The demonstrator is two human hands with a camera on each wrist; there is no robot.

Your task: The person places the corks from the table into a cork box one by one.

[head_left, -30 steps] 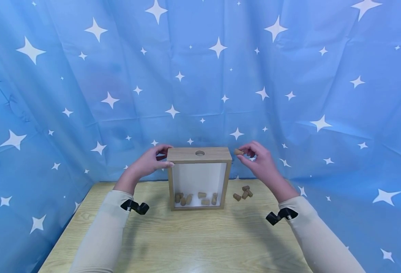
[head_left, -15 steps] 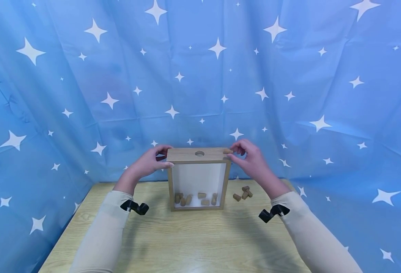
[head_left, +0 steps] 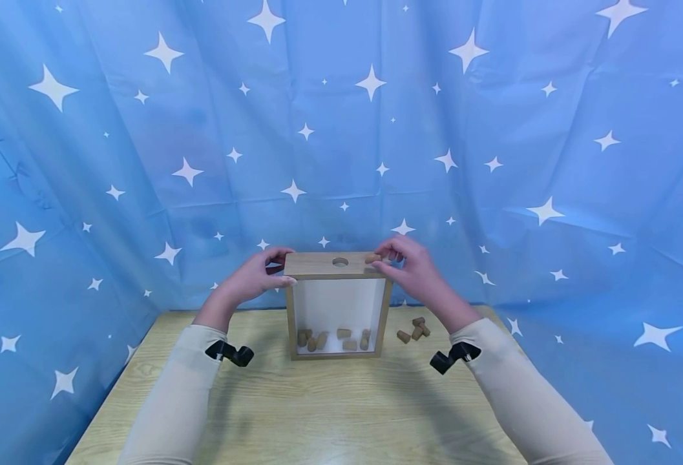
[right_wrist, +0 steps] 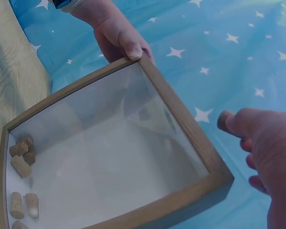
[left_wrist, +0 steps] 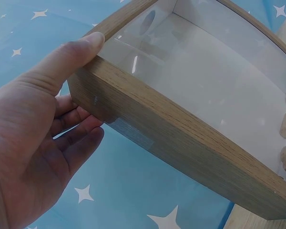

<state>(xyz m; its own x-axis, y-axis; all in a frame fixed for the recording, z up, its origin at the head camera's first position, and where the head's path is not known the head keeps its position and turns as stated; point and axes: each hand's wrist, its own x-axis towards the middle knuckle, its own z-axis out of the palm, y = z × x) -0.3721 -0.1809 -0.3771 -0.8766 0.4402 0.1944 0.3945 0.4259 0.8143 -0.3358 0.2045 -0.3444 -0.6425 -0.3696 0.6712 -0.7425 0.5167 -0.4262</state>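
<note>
A wooden shadow box with a clear front and white back stands upright on the table, a round hole in its top. Several corks lie at the bottom inside it. My left hand grips the box's upper left corner, thumb on the front edge and fingers behind, as the left wrist view shows. My right hand pinches a cork between thumb and fingers, over the right part of the box's top, to the right of the hole. In the right wrist view that cork sticks out past the thumb.
Several loose corks lie on the wooden table to the right of the box. Close behind the table hangs a blue curtain with white stars.
My right hand has moved left with the cork, from beside the box to over its top, closer to the hole. The left hand and the box have stayed in place.
</note>
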